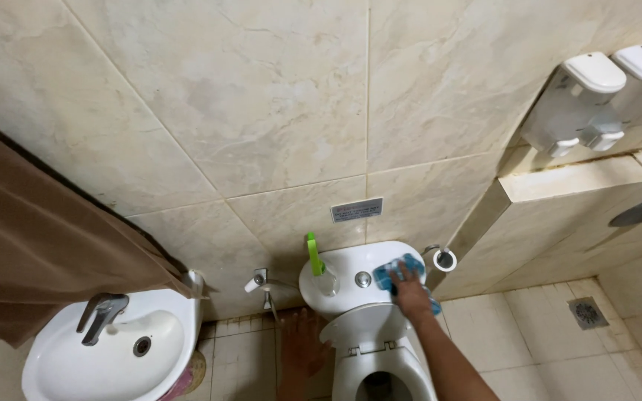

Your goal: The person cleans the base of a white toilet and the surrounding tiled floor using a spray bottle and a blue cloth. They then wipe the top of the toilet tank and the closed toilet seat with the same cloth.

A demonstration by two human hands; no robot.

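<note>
Cloth (pixel 395 272) pressed flat under right hand (pixel 412 291) on cistern (pixel 351 261) top, right side mid-wipe, left side by spray bottle (pixel 318 266) untouched; left hand (pixel 302 345) spread, empty, low beside bowl (pixel 377 371).

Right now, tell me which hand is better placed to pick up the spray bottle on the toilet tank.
Probably the left hand: it hangs free below the spray bottle with the green trigger, on that side of the toilet tank. The right hand presses a blue cloth on the tank's other side.
</note>
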